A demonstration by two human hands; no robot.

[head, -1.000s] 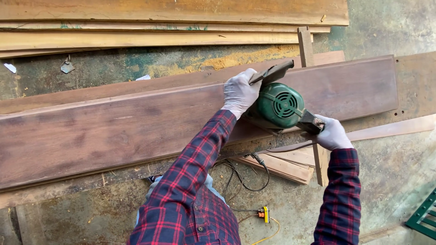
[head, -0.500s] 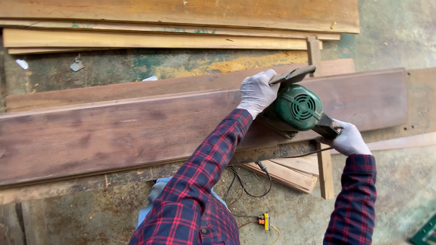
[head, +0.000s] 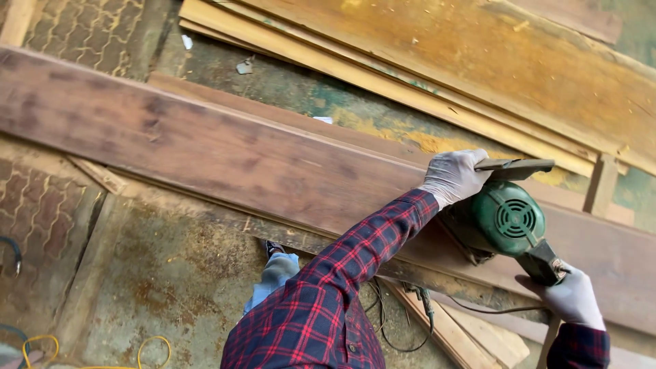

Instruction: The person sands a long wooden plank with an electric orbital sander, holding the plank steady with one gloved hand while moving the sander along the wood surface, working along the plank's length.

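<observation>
My left hand (head: 452,178) grips the front handle and my right hand (head: 570,297) the rear grip of the green power tool (head: 507,222), which rests on the dark plank (head: 225,157). Risk, in my judgement: the trailing cord (head: 417,307) could snag, or the tool could tip at the plank's edge.

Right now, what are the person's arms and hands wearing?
Both arms have long sleeves in a red, dark blue and white check. The left hand and the right hand each wear a thin, pale grey glove with a snug cuff.
</observation>
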